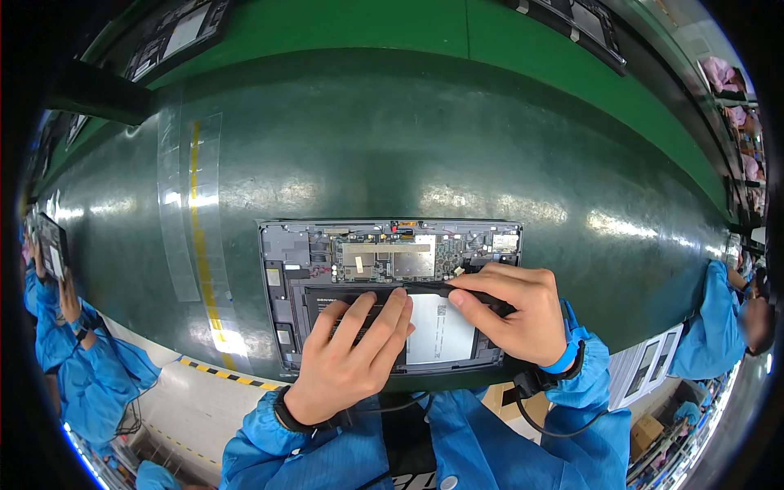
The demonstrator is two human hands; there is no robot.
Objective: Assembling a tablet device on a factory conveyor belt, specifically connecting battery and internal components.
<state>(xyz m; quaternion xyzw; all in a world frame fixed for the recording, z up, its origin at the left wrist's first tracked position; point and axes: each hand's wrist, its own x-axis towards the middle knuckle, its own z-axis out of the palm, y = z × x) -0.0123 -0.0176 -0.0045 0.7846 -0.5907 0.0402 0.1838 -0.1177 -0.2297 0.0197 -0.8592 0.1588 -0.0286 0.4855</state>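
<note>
An opened laptop base [269, 322] lies in front of me, its inside facing up. Along its far half runs a circuit board [392, 256] with metal shields. The near half holds a battery with a silver-white panel [441, 328] and a black labelled part partly under my left hand [355, 347]. That hand rests on the black part, fingers extended and slightly spread, holding nothing. My right hand [518, 314] pinches a slim black piece [496, 305] between thumb and index finger at the battery's far right edge. The palm hides much of it; its kind is unclear.
A green work surface [392, 147] carries clear and yellow tape strips [200, 220] on the left. More opened device bases [184, 37] lie beyond it. Co-workers in blue sit left [69, 327] and right [706, 318]; the left one holds a device [53, 245].
</note>
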